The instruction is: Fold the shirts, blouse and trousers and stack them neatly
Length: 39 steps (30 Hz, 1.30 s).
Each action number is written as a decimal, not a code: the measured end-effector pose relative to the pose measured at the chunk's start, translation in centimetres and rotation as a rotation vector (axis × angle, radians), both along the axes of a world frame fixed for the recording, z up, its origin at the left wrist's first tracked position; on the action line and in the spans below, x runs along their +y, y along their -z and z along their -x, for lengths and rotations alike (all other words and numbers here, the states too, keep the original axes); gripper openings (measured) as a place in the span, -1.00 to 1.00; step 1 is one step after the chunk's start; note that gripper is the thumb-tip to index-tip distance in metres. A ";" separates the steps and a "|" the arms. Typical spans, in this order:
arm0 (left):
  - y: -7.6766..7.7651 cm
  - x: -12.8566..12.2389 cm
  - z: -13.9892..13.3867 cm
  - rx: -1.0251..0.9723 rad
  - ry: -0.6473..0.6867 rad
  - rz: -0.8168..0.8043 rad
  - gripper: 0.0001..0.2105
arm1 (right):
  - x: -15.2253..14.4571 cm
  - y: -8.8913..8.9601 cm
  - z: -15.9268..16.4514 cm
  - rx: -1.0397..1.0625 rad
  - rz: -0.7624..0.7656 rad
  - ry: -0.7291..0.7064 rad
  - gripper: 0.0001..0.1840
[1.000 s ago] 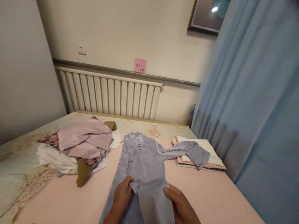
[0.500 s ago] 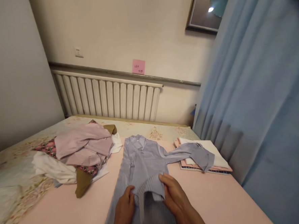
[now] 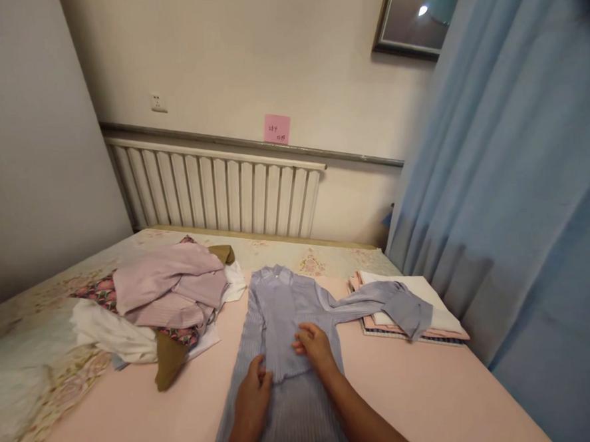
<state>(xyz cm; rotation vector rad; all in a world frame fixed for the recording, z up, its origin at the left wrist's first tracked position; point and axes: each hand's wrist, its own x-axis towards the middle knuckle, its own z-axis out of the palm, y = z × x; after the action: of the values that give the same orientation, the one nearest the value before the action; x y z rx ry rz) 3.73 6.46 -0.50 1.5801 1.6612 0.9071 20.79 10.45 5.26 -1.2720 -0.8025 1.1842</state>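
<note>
A pale blue ribbed top [image 3: 280, 308] lies lengthwise on the pink bed sheet [image 3: 137, 411], its collar toward the radiator. One sleeve is folded across the chest; the other sleeve [image 3: 384, 302] trails right onto a stack of folded clothes [image 3: 431, 319]. My left hand [image 3: 253, 397] rests flat on the garment below the folded sleeve's cuff. My right hand [image 3: 313, 346] presses the folded sleeve down on the chest, fingers spread.
A heap of unfolded clothes [image 3: 159, 296], lilac, white, patterned and olive, sits at the left. A white radiator [image 3: 213, 192] runs along the far wall. A blue curtain [image 3: 523, 200] hangs close at the right. A floral bedspread [image 3: 26, 317] covers the left side.
Both hands carried the sleeve away from me and laid it across the chest of the top. They now rest flat on it instead of pinching it.
</note>
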 end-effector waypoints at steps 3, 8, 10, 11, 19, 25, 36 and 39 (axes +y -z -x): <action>0.0 0.1 -0.2 0.023 -0.028 0.008 -0.55 | -3.3 2.1 -1.6 -0.167 -0.032 0.010 -0.85; 0.4 -0.5 -0.2 0.137 -0.037 -0.079 -0.56 | -7.3 3.8 -3.8 -0.728 -0.203 0.010 -0.78; 0.6 -1.1 -0.2 0.248 -0.032 -0.202 -0.57 | -8.6 4.3 -4.3 -0.907 -0.338 0.022 -0.75; 0.6 -1.4 -0.2 0.319 -0.027 -0.269 -0.58 | -9.2 4.7 -4.5 -0.981 -0.417 0.029 -0.74; 0.5 -3.4 -0.5 0.723 0.158 -0.442 -0.59 | -11.4 9.3 -4.9 -1.404 -0.732 -0.024 -0.59; 0.9 -3.8 -0.4 0.800 0.170 -0.384 -0.57 | -11.0 9.3 -4.4 -1.455 -0.660 -0.048 -0.58; 0.7 -3.9 -0.4 0.804 0.182 -0.381 -0.56 | -11.1 9.0 -4.6 -1.426 -0.690 -0.056 -0.62; 0.5 -4.0 -0.5 0.806 0.187 -0.369 -0.55 | -11.1 8.9 -4.6 -1.434 -0.684 -0.065 -0.61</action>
<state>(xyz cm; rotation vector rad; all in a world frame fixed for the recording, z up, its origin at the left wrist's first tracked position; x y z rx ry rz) 4.19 2.43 -0.99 2.5398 1.8657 0.5108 25.40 -0.68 -3.68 -1.3547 -2.0410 -0.2196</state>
